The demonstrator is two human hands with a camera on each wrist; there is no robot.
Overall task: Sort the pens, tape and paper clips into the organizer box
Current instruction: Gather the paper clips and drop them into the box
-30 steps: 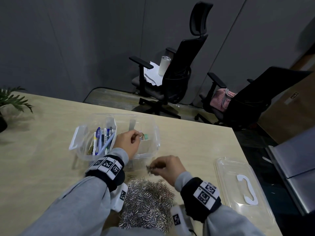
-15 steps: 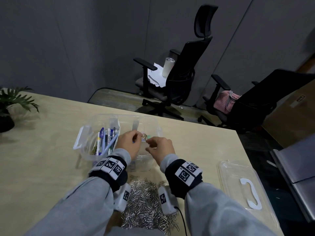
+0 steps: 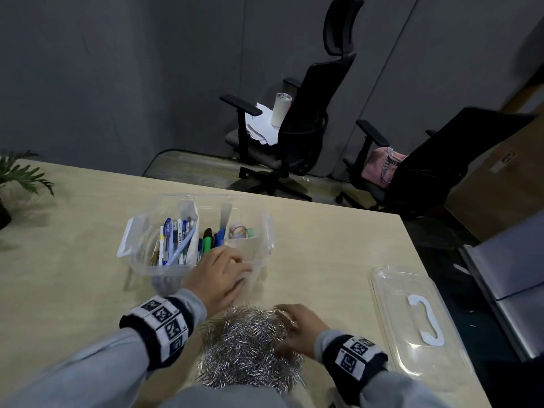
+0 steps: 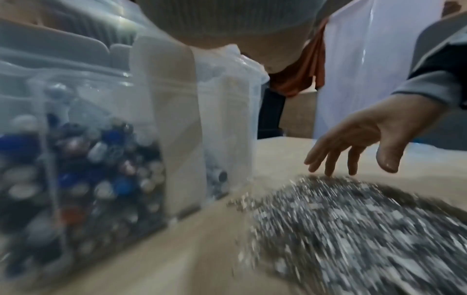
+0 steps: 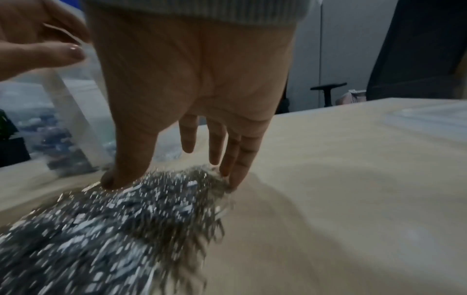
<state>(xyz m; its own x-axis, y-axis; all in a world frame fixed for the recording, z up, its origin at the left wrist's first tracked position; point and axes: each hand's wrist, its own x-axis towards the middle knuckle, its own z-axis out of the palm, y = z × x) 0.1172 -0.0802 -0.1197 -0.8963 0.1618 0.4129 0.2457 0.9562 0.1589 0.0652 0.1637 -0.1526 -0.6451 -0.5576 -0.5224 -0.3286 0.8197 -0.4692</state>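
A clear organizer box [image 3: 266, 231] stands on the table. Pens [image 3: 173, 242] fill its left compartment, markers [image 3: 209, 239] the middle one, and tape rolls [image 3: 240, 231] lie at the back right. My left hand [image 3: 235, 275] rests with relaxed fingers on the box's near wall and holds nothing. A heap of silver paper clips [image 3: 247, 343] lies in front of the box. My right hand [image 3: 290, 320] is on the heap's right side. In the right wrist view its straight, spread fingers [image 5: 215, 143] point down, tips touching the paper clips [image 5: 101, 229].
The box's clear lid [image 3: 412, 316] with a white handle lies flat on the table at the right, near the edge. A potted plant [image 3: 17, 178] stands at the far left. Two office chairs [image 3: 297, 119] stand beyond the table.
My right hand has come back from over the box down to the paper clip heap. My left hand has dropped from inside the box to its near wall.
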